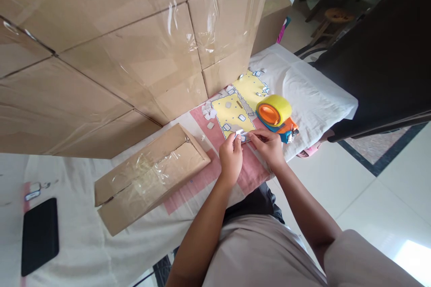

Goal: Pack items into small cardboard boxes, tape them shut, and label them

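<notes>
My left hand [231,157] pinches a small white piece of paper [239,133] between thumb and fingertips, over the near edge of a yellow patterned sheet [229,110]. Close beside it, the fingers of my right hand [268,145] are also pressed together at that edge; what they grip is too small to make out. Several small white pieces lie on the sheet. A second yellow sheet [252,86] lies behind it, with white scraps along its border. To the right of the sheets, a roll of yellow tape [282,110] sits on an orange and blue tape dispenser [288,128].
Stacked, taped cardboard boxes [134,67] form a wall along the back. A closed, taped carton [151,175] lies left of my hands on the cloth-covered table [77,251]. A black phone-like slab [40,237] is at the far left. Beyond the right edge stands a wooden stool [338,15].
</notes>
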### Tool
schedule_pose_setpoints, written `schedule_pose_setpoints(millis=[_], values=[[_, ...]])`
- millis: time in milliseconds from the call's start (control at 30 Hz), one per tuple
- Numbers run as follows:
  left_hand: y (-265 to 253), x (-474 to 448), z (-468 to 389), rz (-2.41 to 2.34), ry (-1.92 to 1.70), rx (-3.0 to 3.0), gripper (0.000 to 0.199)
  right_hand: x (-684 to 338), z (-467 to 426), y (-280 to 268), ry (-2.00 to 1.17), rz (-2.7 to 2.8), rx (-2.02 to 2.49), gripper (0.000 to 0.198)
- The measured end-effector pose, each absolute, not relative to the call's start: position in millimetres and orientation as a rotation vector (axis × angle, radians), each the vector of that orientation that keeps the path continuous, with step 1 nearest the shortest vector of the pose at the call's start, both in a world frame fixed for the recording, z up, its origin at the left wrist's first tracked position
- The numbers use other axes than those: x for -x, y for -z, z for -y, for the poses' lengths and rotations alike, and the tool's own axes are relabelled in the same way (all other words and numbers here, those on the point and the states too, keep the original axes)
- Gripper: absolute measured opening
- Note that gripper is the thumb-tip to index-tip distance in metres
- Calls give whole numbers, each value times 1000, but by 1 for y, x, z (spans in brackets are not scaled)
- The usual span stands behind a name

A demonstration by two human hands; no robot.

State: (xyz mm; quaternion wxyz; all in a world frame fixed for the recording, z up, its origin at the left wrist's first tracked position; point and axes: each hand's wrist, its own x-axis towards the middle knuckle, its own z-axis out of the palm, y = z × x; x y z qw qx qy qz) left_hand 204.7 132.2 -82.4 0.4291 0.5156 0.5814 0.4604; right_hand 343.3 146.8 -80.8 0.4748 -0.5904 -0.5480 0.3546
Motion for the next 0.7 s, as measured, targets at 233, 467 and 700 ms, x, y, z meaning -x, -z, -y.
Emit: schedule_pose_setpoints(millis=[233, 467, 700], values=[[84, -205, -132, -1471, -1142, -1299, 25, -345, -149, 85, -916, 1286, 1419, 25], [84, -205, -132, -1473, -1146, -1303, 26, -344, -149, 83, -909, 1272, 1418, 26], [84, -204, -132, -1470, -1146, -1297, 26, -345, -148, 83, -909, 1244, 1409, 25]])
